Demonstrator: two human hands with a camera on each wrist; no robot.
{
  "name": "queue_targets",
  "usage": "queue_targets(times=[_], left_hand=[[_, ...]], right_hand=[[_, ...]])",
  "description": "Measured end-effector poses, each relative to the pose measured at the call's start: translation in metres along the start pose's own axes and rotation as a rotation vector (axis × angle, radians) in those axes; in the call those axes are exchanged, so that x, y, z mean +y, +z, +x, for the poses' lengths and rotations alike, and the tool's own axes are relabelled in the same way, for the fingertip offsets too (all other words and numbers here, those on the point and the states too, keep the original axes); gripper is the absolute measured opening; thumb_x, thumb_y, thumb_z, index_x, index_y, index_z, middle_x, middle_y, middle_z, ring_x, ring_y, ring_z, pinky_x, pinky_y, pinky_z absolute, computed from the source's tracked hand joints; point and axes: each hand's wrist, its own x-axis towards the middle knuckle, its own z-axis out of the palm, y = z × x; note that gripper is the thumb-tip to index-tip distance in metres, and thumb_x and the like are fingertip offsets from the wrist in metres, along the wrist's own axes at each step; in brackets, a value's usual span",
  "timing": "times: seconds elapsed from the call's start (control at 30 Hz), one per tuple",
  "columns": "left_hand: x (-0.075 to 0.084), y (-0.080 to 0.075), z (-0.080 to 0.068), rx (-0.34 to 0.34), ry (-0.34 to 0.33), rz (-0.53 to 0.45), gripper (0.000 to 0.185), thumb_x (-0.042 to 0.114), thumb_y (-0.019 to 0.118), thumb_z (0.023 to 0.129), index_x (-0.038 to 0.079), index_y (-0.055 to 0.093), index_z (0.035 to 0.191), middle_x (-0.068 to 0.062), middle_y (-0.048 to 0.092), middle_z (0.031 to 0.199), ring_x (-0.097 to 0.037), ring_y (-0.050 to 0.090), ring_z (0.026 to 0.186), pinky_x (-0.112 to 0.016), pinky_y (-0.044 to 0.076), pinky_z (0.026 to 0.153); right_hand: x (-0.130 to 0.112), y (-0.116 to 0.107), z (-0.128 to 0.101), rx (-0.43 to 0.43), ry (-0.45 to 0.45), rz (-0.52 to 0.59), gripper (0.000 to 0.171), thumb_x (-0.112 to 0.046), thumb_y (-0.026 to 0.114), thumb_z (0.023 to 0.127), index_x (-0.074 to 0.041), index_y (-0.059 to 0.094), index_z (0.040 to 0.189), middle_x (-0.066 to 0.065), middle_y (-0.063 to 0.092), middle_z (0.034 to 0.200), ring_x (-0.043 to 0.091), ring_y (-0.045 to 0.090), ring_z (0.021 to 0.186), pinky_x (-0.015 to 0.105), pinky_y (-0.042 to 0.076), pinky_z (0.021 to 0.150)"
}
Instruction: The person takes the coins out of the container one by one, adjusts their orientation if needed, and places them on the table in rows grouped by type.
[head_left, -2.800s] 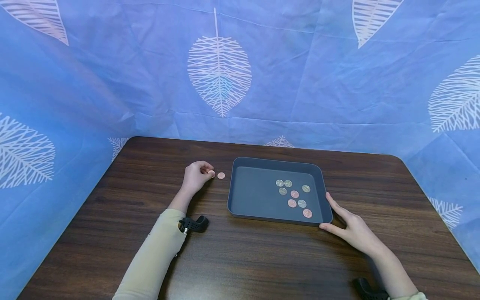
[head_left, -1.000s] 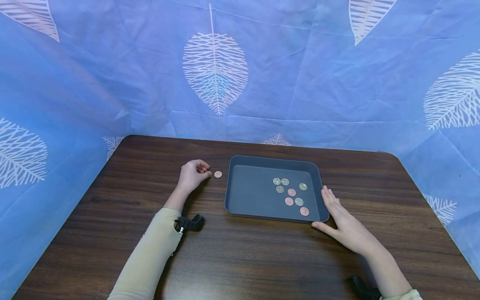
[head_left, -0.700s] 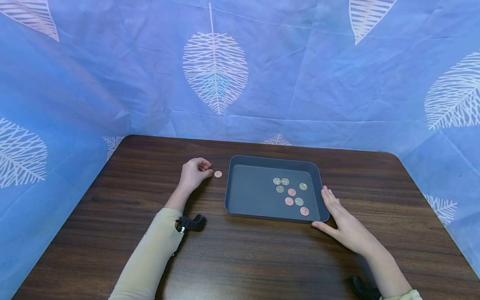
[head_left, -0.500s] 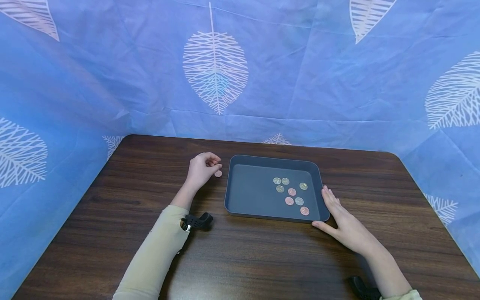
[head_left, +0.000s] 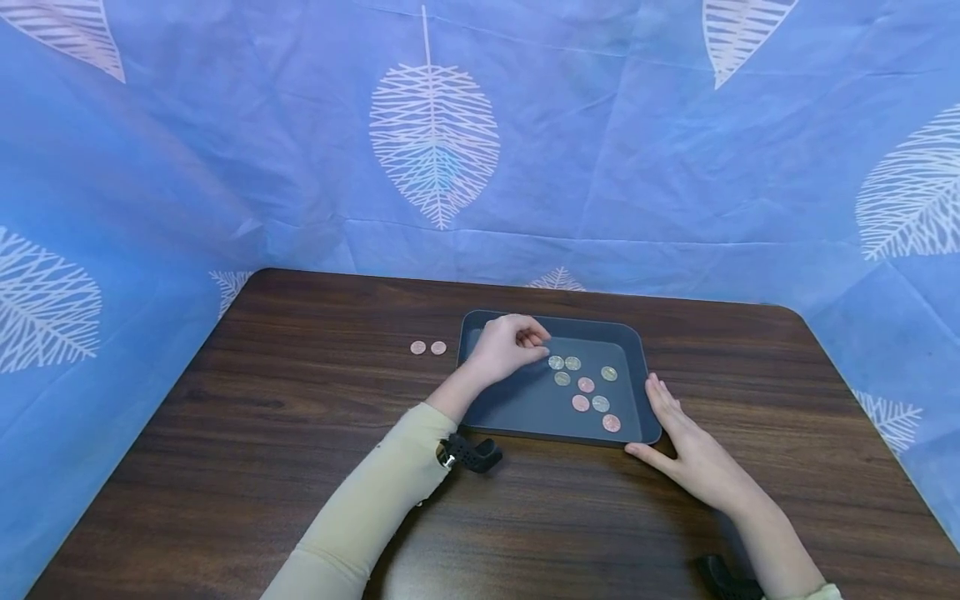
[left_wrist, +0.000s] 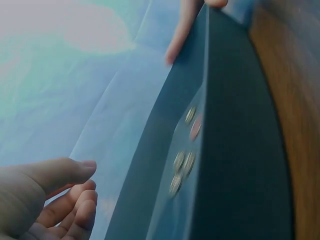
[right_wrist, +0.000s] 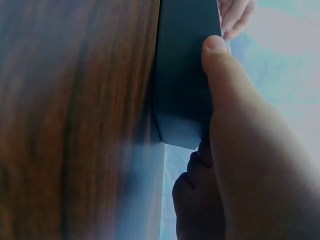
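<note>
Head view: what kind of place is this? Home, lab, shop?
Likely a staged recording booth, not a lived-in room. Blue leaf-print cloth screens the back and both sides of a dark wooden table, which carries only a grey tray and some coins.

We are looking at a staged recording booth rather than a lived-in room: a blue cloth backdrop (head_left: 600, 167) printed with white leaves (head_left: 435, 137) is enclosing a dark wood-grain table (head_left: 247, 467) on three sides, with creases showing where the fabric is hanging. We are seeing only a dark grey tray (head_left: 468, 412) with coins (head_left: 583, 385) in it and two more coins (head_left: 428, 347) lying on the tabletop. Black straps (head_left: 468, 456) are sitting at the person's wrists, where the wrist views are being taken.
</note>
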Motion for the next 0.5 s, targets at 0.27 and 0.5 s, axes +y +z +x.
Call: queue_targets(times=[0.27, 0.5], left_hand=[[0.009, 0.041, 0.013, -0.144, -0.026, -0.032, 0.014, 0.007, 0.071, 0.086, 0.0, 0.071, 0.098, 0.0, 0.063, 0.079, -0.007, 0.056, 0.069, -0.018, 0.045, 0.061], [0.001, 0.059, 0.013, -0.219, -0.057, 0.021, 0.014, 0.015, 0.072, 0.087, 0.006, 0.072, 0.098, 0.004, 0.065, 0.08, -0.003, 0.057, 0.071, -0.015, 0.046, 0.065]], right_hand=[[-0.001, -0.002, 0.001, -0.006, 0.001, 0.008, 0.097, -0.052, 0.062, 0.088, -0.019, 0.0, 0.154, 0.009, -0.004, 0.159, 0.04, 0.006, 0.142, 0.068, 0.021, 0.1], [0.0, -0.002, 0.001, -0.009, 0.01, 0.002, 0.097, -0.054, 0.061, 0.087, -0.02, -0.001, 0.154, 0.009, -0.004, 0.159, 0.04, 0.007, 0.142, 0.068, 0.022, 0.1]])
